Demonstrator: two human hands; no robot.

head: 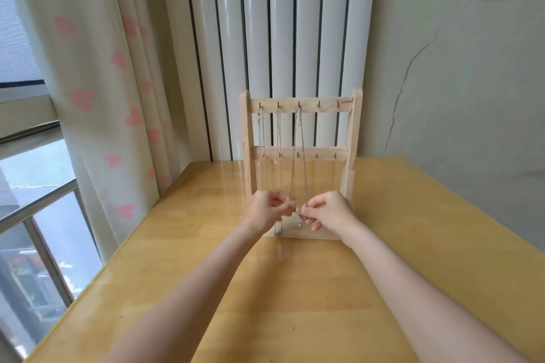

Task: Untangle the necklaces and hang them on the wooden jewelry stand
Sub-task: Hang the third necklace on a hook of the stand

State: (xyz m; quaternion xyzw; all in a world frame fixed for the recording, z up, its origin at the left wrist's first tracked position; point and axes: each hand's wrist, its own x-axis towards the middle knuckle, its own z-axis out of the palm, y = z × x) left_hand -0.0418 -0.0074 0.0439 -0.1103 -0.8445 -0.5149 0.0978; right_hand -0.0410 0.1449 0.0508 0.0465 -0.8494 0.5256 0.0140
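Observation:
A wooden jewelry stand [355, 138] with two hooked rails stands upright at the far middle of the table. Three thin silver necklaces hang from the top rail's left hooks: a left necklace [261, 138], a middle necklace [278, 144] and a third necklace [297, 156]. The third one's loop runs down to my hands in front of the stand's base. My left hand [265, 211] pinches its lower end from the left, fingers curled. My right hand [328, 211] pinches the same chain from the right. The hands nearly touch.
The stand sits on a yellow wooden table [295, 289]. Behind it rise white radiator columns [283, 38]. A heart-print curtain [112, 82] and a window [29, 186] are on the left, a cracked wall [457, 82] on the right. The two right hooks on the top rail are bare.

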